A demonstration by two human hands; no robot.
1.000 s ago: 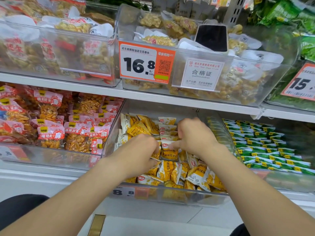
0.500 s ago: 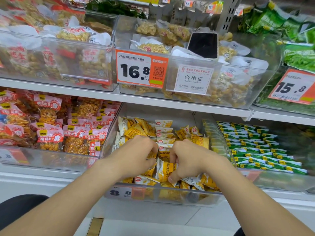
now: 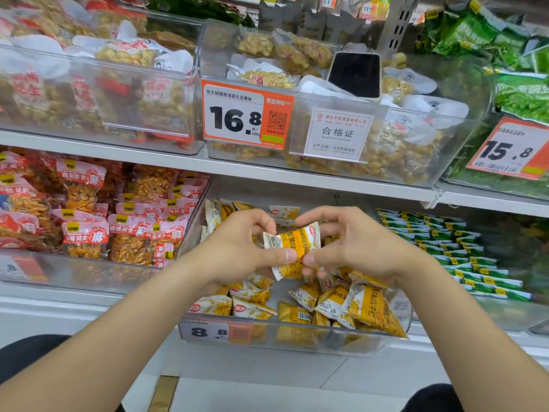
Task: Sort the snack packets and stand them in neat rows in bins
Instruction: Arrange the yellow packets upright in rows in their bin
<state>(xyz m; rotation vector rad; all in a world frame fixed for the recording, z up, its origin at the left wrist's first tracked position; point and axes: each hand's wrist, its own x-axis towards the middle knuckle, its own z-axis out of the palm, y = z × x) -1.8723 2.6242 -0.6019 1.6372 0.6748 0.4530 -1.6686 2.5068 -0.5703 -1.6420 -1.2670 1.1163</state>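
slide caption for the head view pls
Left hand and right hand pinch one yellow snack packet over a clear bin of loose yellow packets, flanked by red packs and green packets.

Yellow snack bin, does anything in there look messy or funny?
Yes. The yellow packets at the front of the bin lie tumbled and tilted every way, unlike the green packets standing in tidy rows next door. Oddly, a black phone sits among the peanut bags above.

You get bright, even overhead store light with soft shadows, hazy glare on the clear bins [image 3: 95, 93], blur toward the left and right edges, and a wide-angle bow in the shelf [image 3: 252, 171].
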